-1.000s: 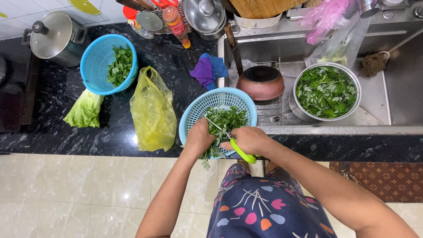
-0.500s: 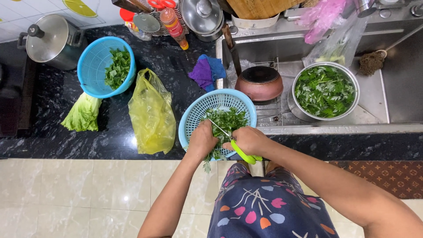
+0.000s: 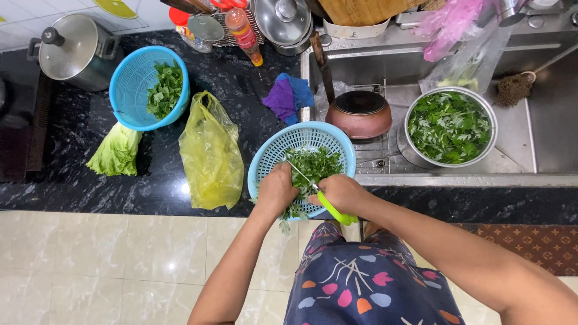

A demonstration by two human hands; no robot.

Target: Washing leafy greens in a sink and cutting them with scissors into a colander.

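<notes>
A light blue perforated basket (image 3: 274, 157) with leafy greens (image 3: 316, 164) rests at the counter's front edge beside the sink. My left hand (image 3: 276, 191) grips a bunch of those greens over the basket's near rim. My right hand (image 3: 341, 193) holds a knife with a green handle (image 3: 333, 210), its thin blade reaching up into the greens next to my left fingers.
A yellow plastic bag (image 3: 211, 153) lies left of the basket, with a lettuce piece (image 3: 114, 150) and a second blue basket of greens (image 3: 135, 90) farther left. A steel pot (image 3: 72, 51) stands back left. The sink holds a steel bowl of greens (image 3: 450, 126) and a brown pot (image 3: 359, 113).
Both hands have stayed at the basket's near rim, shifting only slightly as the knife works at the greens. Nothing else on the counter has moved.
</notes>
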